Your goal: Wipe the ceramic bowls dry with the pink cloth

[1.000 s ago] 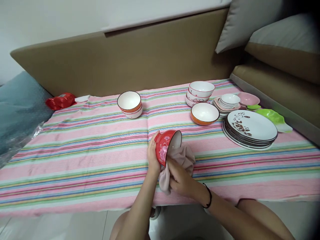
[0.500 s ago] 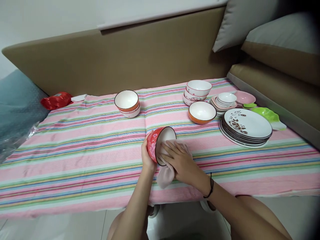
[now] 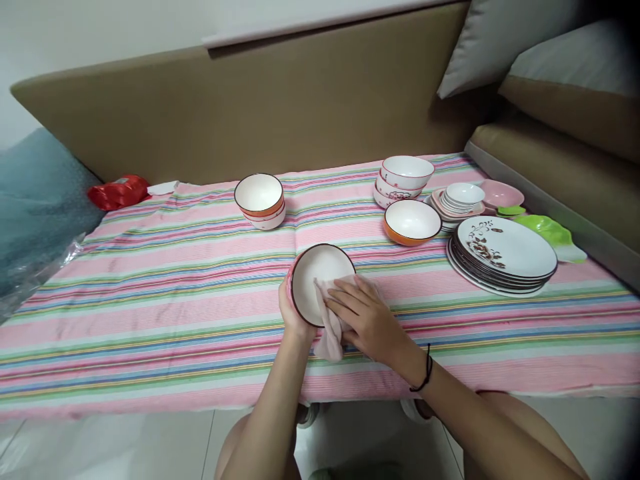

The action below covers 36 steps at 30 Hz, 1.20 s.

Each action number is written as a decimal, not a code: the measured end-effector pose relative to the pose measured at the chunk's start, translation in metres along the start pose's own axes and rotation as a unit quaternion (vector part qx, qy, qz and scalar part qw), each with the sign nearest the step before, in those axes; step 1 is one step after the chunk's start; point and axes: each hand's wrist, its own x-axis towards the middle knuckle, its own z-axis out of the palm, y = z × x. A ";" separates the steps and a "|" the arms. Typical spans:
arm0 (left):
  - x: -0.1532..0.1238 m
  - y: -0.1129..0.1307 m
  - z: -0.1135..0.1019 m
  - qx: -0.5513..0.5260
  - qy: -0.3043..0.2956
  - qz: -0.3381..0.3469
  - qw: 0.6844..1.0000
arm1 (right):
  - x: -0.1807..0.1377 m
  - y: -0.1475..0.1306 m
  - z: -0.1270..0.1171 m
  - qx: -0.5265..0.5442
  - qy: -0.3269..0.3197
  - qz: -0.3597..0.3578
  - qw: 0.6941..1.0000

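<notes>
My left hand [image 3: 290,319] grips a red bowl [image 3: 315,273] by its left side, just above the striped tablecloth [image 3: 150,293]. The bowl is tipped so its white inside faces me. My right hand [image 3: 365,317] presses a pale pink cloth [image 3: 327,330] against the lower right of the bowl's inside, fingers curled over the cloth. A black band circles my right wrist.
A small stack of orange-rimmed bowls [image 3: 260,200] stands at the back middle. To the right are an orange bowl [image 3: 411,223], stacked white bowls [image 3: 404,177], small saucers [image 3: 460,199], a pile of flowered plates [image 3: 503,253], a pink dish and green dishes [image 3: 547,233]. A red packet [image 3: 119,191] lies back left.
The bowl has turned from showing its red flowered outside to facing its white inside toward me. My right hand moved the cloth from beneath the bowl into its inside.
</notes>
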 end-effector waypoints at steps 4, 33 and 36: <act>-0.001 0.001 0.004 0.004 -0.006 0.012 1.000 | 0.001 -0.005 0.002 -0.008 0.004 0.001 1.000; -0.008 -0.029 -0.005 0.458 0.059 0.226 0.858 | 0.003 0.010 0.006 -0.045 -0.158 0.157 0.974; -0.017 -0.016 -0.004 0.525 0.048 0.251 0.812 | 0.005 0.009 0.004 -0.039 -0.164 0.158 0.973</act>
